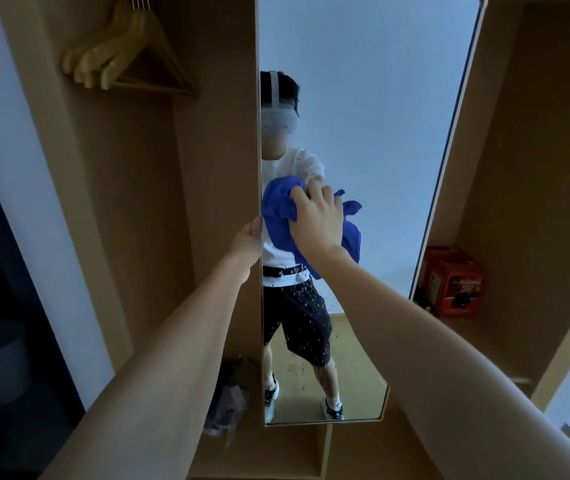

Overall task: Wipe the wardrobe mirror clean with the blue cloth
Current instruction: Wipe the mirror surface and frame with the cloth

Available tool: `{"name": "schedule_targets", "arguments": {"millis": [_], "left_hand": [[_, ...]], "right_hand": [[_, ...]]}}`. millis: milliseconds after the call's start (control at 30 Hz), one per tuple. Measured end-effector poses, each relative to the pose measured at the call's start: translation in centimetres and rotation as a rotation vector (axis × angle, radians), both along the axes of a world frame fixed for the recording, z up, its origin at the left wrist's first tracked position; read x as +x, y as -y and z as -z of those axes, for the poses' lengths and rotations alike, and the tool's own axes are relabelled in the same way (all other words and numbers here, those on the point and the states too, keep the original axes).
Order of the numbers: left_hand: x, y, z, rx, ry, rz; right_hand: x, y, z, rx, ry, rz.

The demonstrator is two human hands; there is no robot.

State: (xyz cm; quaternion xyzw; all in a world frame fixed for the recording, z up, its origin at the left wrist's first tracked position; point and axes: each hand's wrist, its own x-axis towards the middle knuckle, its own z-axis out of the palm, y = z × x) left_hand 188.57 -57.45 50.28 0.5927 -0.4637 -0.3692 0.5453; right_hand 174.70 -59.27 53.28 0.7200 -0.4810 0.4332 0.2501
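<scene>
A tall wardrobe mirror (373, 98) in a thin wooden frame fills the middle of the view and reflects a person in a white shirt and dark shorts. My right hand (316, 220) presses a bunched blue cloth (278, 211) against the glass at mid height, near the mirror's left edge, fingers spread over the cloth. My left hand (248, 242) grips the mirror's left edge just beside the cloth. Small droplets or specks show on the lower part of the glass.
Several wooden hangers (127, 53) hang in the open wardrobe bay at upper left. A red box (453, 282) stands on a shelf right of the mirror. A bag-like bundle (231, 396) lies on the wardrobe floor at lower left.
</scene>
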Motion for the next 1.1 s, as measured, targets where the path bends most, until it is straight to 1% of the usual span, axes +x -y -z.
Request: {"name": "schedule_targets", "arguments": {"millis": [67,100,167,233,267,333,400,433,533,600,667,767,833,900,967,1100], "left_hand": [[-0.1,-0.2,-0.1,-0.008,0.004,0.018],[-0.1,-0.2,-0.1,-0.012,0.007,0.025],[-0.2,-0.3,-0.2,-0.023,0.013,0.023],[-0.2,-0.2,-0.1,-0.03,0.022,0.017],[-0.2,-0.2,0.0,-0.032,0.024,0.015],[-0.2,0.0,0.1,-0.03,0.01,0.011],[-0.2,0.3,0.2,-0.023,0.006,-0.004],[-0.1,0.4,0.3,-0.013,0.01,-0.012],[0.3,0.7,0.5,0.01,0.016,-0.009],[0.4,0.7,0.5,0.004,0.008,0.0],[0.3,0.6,0.6,-0.016,-0.013,0.004],[0.0,0.3,0.5,-0.04,-0.012,0.038],[-0.1,0.1,0.4,-0.044,-0.011,0.045],[0.0,0.4,0.5,-0.049,-0.007,0.034],[0.0,0.6,0.6,-0.044,-0.005,0.022],[0.6,1.7,1.3,0.014,0.031,-0.01]], "right_hand": [[-0.2,-0.3,3.0,-0.037,-0.144,0.01],[-0.3,-0.6,3.9,-0.025,-0.205,0.014],[-0.2,-1.3,4.1,0.058,-0.254,0.014],[-0.2,-1.7,2.5,0.173,-0.245,-0.016],[-0.2,-1.8,1.4,0.2,-0.22,-0.036],[-0.2,-2.0,-1.1,0.106,-0.102,-0.059],[0.1,-1.6,-4.2,-0.073,0.006,-0.052],[0.3,-1.6,-5.7,-0.118,0.008,-0.041],[1.1,-1.1,-7.3,-0.081,-0.069,-0.004],[1.4,-0.6,-5.2,-0.104,-0.076,0.009],[1.4,-0.4,-1.5,-0.135,-0.108,-0.007],[0.7,-0.8,2.9,-0.062,-0.173,-0.047],[0.2,-1.1,3.6,-0.031,-0.188,-0.057],[0.2,-1.3,2.2,-0.039,-0.178,-0.078],[0.2,-1.3,-0.6,-0.066,-0.13,-0.085],[-0.1,-0.5,-6.9,-0.078,-0.006,-0.013]]}}
